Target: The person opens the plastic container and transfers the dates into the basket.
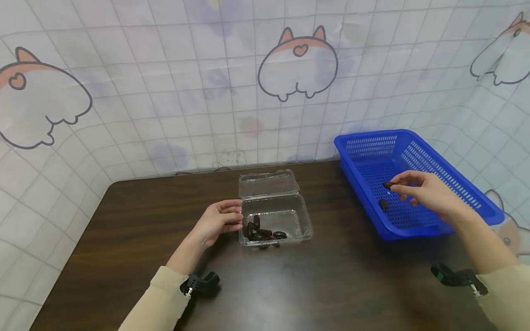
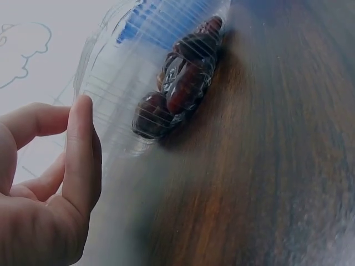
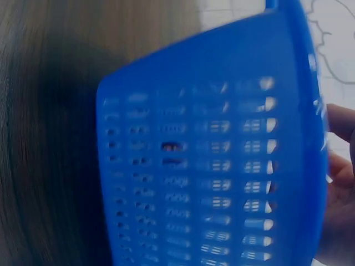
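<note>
Clear container: a plastic box [image 1: 305, 226] sits on the dark table [image 1: 290, 285] at mid-scene, between the person's hands, its hinged lid [image 1: 269, 185] folded to the far side, which leaves the near part free to reach into.
Fruits inside: glossy, dark date-like fruits [image 1: 265, 233] bunch toward the box's near left, well within reach of either hand.
Left hand: the person's left hand [image 1: 215, 221] meets the box's left side with its fingertips, apparently to keep so light a box from sliding; whether they pinch the rim or only press it, one cannot tell.
Right hand: at far right, the right hand [image 1: 430, 191] pinches a single dark fruit [image 1: 387, 185] between thumb and forefinger over the basket floor, a fingertip hold that seems suited to so small a thing.
Blue basket: the slotted basket [image 1: 368, 207] stands to the right of the box and well apart from it, near the far wall [image 1: 223, 101], its wide top giving the right hand room.
Fruit in basket: another dark fruit [image 1: 383, 204] lies toward the basket's left side, just beside the pinched one.
Right wrist view: the basket's side hides the fingertips.
</note>
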The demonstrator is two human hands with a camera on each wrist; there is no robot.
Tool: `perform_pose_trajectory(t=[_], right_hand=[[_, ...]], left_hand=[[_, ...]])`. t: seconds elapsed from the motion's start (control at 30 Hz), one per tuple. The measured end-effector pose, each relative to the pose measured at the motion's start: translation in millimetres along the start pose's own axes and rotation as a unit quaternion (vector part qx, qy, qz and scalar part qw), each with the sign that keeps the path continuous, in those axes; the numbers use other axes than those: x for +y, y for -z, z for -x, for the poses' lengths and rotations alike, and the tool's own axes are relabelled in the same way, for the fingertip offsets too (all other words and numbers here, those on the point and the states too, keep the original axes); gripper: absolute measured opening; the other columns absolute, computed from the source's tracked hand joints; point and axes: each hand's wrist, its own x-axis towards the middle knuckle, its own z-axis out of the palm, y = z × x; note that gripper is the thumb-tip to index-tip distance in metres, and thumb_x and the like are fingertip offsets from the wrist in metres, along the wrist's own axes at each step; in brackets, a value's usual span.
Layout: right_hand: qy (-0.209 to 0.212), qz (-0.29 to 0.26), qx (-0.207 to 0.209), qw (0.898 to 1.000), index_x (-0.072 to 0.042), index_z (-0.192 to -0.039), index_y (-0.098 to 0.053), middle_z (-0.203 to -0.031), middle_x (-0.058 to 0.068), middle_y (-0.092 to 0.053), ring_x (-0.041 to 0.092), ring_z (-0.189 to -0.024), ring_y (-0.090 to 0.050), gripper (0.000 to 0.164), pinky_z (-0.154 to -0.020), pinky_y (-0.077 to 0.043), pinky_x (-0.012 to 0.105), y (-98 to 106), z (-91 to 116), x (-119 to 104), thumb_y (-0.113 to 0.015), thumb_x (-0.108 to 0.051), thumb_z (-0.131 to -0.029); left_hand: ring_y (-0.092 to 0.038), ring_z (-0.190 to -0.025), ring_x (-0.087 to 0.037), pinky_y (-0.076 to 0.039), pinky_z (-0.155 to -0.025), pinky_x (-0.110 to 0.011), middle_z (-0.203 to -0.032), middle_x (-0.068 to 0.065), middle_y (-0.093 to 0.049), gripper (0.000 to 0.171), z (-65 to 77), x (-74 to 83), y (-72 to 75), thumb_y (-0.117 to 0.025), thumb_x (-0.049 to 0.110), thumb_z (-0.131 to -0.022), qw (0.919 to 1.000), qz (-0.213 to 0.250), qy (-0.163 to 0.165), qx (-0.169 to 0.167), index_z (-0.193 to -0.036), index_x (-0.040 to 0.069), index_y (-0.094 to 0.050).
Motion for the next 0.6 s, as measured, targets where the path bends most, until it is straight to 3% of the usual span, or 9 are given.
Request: perform_pose_trajectory(t=[0.33,0.6], right_hand=[[0.010,0.011,-0.020,1.000,0.003,-0.130,-0.058,-0.104,0.010,-0.065,0.025,-0.088,-0.061,0.043,-0.068,-0.056,0.035,6.6,-6.6,10.0,-0.061,-0.032,-0.106],[0.024,0.025,-0.050,0.998,0.003,-0.130,-0.059,-0.110,0.020,-0.065,0.029,-0.092,-0.060,0.041,-0.070,-0.057,0.037,6.1,-9.0,11.5,-0.062,-0.030,-0.105]], left_hand=[[-0.068,-0.082,-0.017,-0.063,-0.077,-0.032,-0.114,-0.014,-0.059,0.052,-1.8,6.2,3.2,-0.065,-0.006,-0.096,0.9998,-0.017,0.002,0.003,-0.146,-0.003,-0.051],[-0.068,-0.081,-0.017,-0.063,-0.075,-0.032,-0.112,-0.013,-0.059,0.052,1.9,4.1,0.2,-0.065,-0.007,-0.096,0.9998,-0.009,0.012,0.016,-0.147,-0.003,-0.050]])
